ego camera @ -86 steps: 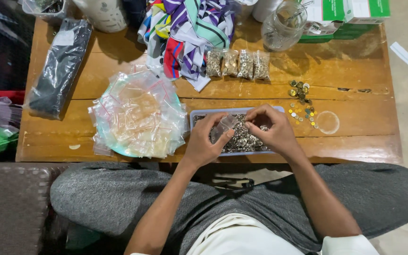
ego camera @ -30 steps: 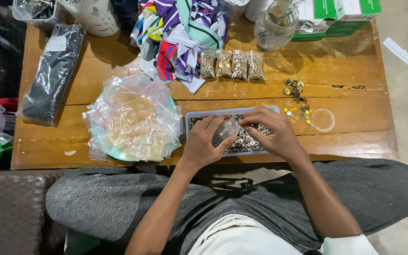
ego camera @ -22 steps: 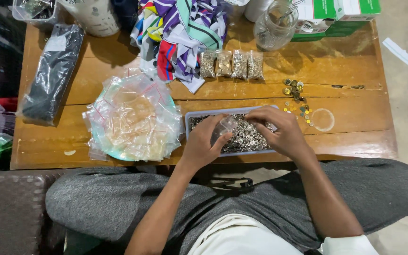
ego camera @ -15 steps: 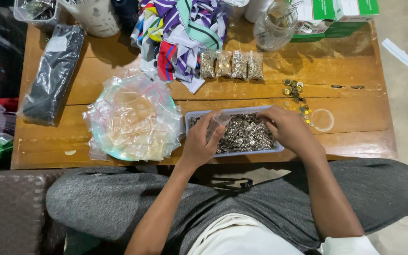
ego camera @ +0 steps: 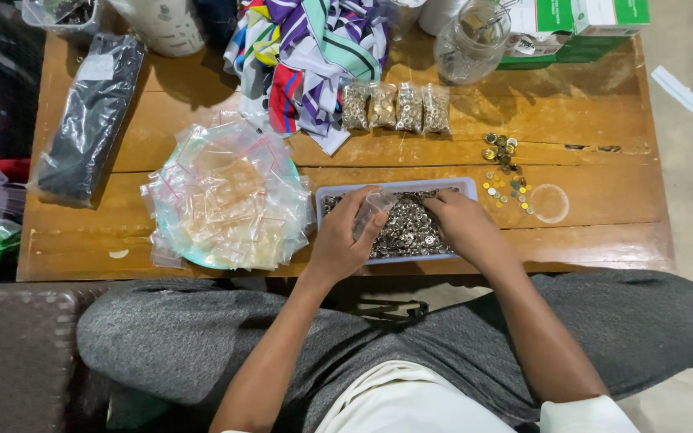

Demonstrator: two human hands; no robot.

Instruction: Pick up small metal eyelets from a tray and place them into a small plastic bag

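A wooden desk (ego camera: 202,120) carries everything, with the person seated at its near edge. At the far edge lies a heap of striped cloth (ego camera: 314,48), with a glass jar (ego camera: 471,40) towards the far right corner and a long black packet (ego camera: 90,116) along the left edge. A pile of empty clear bags (ego camera: 226,196) sits on a plate left of the middle of the near edge. Just right of it, at the near edge, stands a shallow tray (ego camera: 463,186) full of small metal pieces (ego camera: 411,228). The left hand (ego camera: 342,240) is closed on a small clear bag (ego camera: 372,210), pinching it over the tray. The right hand (ego camera: 463,224) rests curled in the metal pieces; whether it has any pinched I cannot tell. Four filled small bags (ego camera: 395,107) lie in a row beyond the tray, and loose coins (ego camera: 503,172) lie scattered near its right end.
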